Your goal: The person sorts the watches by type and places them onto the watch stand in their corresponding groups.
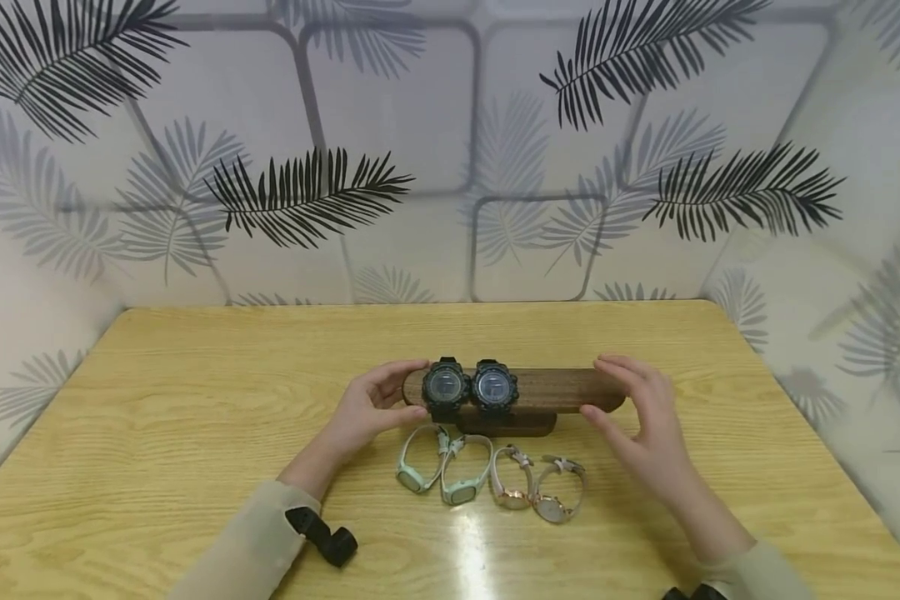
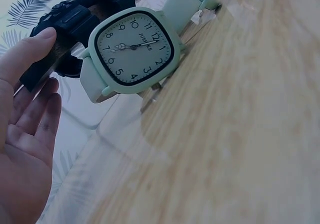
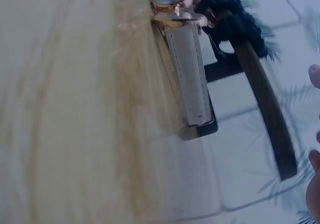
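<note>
A dark wooden watch stand (image 1: 555, 390) with a rounded bar carries two black digital watches (image 1: 493, 387) toward its left end. My left hand (image 1: 367, 404) holds that left end, thumb on the near side and fingers on the far side, close to the outer watch. At the opposite end my right hand (image 1: 648, 425) is spread around the bar's tip; in the right wrist view a gap shows between its fingertips (image 3: 315, 76) and the wood. In front of the stand lie two mint-green watches (image 1: 462, 492) and two pale-strapped, rose-gold watches (image 1: 551, 507). One mint square dial (image 2: 134, 48) faces the left wrist camera.
The wooden table (image 1: 157, 433) has a light grain and reflects a bright glare near its front. Behind it rises a wall (image 1: 420, 250) with a leaf pattern. A black wrist mount (image 1: 322, 537) sits on the left sleeve.
</note>
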Motion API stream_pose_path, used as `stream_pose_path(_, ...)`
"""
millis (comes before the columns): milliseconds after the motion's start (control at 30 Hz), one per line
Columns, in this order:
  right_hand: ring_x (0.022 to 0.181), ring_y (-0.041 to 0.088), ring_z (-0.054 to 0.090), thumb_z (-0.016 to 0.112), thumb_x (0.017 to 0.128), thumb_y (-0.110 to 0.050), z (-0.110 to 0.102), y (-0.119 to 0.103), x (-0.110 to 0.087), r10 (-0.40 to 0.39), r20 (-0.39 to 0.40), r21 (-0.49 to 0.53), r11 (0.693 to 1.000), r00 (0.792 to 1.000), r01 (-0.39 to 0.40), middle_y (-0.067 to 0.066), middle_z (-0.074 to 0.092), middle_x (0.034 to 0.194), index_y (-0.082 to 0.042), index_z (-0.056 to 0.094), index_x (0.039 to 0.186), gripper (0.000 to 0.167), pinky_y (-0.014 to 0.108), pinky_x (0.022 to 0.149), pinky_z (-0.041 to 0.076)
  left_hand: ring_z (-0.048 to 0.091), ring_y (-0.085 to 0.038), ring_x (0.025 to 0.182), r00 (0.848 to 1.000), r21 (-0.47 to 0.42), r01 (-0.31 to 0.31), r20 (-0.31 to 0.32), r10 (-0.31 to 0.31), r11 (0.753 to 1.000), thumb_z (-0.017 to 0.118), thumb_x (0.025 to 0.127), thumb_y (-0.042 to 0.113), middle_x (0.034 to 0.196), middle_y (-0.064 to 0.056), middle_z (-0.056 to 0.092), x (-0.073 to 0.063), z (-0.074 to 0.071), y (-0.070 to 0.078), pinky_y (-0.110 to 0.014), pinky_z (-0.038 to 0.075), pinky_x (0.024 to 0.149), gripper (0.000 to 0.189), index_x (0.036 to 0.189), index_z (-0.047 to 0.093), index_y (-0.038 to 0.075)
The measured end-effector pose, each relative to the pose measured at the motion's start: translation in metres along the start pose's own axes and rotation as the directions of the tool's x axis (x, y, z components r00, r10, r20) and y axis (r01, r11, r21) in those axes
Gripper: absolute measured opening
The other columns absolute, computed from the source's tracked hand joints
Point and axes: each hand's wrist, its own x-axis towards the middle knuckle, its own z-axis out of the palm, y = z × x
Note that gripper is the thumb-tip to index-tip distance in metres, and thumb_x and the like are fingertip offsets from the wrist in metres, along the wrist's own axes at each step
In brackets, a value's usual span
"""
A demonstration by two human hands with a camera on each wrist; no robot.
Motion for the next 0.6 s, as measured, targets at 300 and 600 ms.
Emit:
stream_pose_path(300, 0.095, 0.011, 0.058, 0.066, 0.09, -0.029, 0.01, -0.041, -0.001, -0.209, 0.438, 0.084, 0.978, 0.875, 0.192, -0.004, 0.06, 0.114, -0.009, 0.061, 0.123, 0.039, 0.022, 0.085, 0.049, 0.046, -0.022, 0.128, 1.0, 0.019, 0.006, -0.002, -0.006, 1.0, 0.077, 0.079, 0.002, 0.138, -0.013, 0.051, -0.001, 0.0, 0.002, -0.031, 0.037, 0.105, 0.06, 0.133, 0.053, 0.001)
stream_pose_path(600, 0.1, 0.004, 0.057, 0.068, 0.089, -0.029, 0.013, -0.044, -0.009, -0.072, 0.7, 0.019, 0.996, 0.711, 0.082, -0.012, 0.058, 0.112, -0.017, 0.063, 0.119, 0.032, 0.03, 0.085, 0.052, 0.047, -0.022, 0.127, 1.0, 0.028, 0.01, -0.01, -0.01, 1.0, 0.077, 0.078, 0.002, 0.137, -0.012, 0.051, -0.001, 0.0, 0.003, -0.031, 0.038, 0.105, 0.06, 0.133, 0.054, 0.003)
